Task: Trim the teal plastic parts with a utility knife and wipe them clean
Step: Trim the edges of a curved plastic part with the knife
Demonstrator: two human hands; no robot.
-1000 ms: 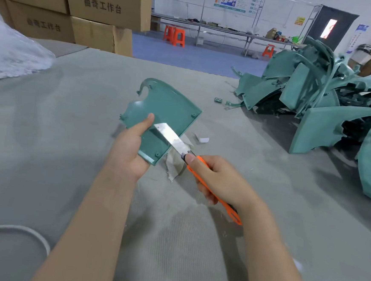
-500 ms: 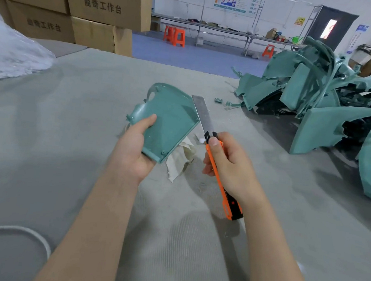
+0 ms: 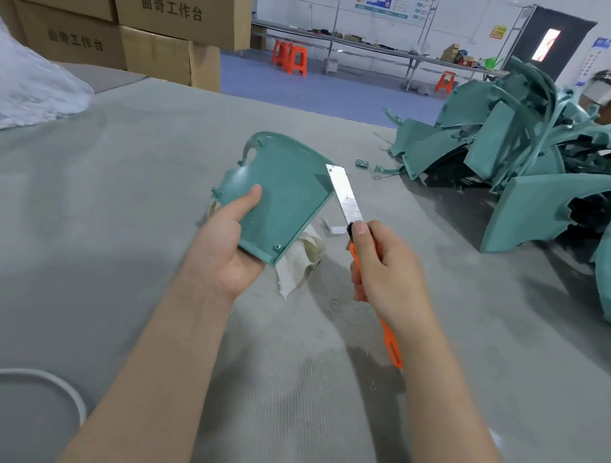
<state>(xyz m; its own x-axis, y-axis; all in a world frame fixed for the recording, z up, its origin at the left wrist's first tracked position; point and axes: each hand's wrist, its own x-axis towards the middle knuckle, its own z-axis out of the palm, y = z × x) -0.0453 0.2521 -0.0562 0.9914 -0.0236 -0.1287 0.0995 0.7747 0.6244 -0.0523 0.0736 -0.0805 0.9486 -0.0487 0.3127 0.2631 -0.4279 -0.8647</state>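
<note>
Teal plastic part (image 3: pixel 288 197) clamped in left grip (image 3: pixel 225 250); utility knife (image 3: pixel 346 198) clenched in right grip (image 3: pixel 388 274), blade against part's right edge.

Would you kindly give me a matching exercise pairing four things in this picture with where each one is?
Things:
1. part
2. knife
3. cloth
4. boxes

Places:
A. in the right hand
B. stacked at far left
C. in the left hand
D. peeking out below the part

Pairs: 1-C, 2-A, 3-D, 4-B
</note>
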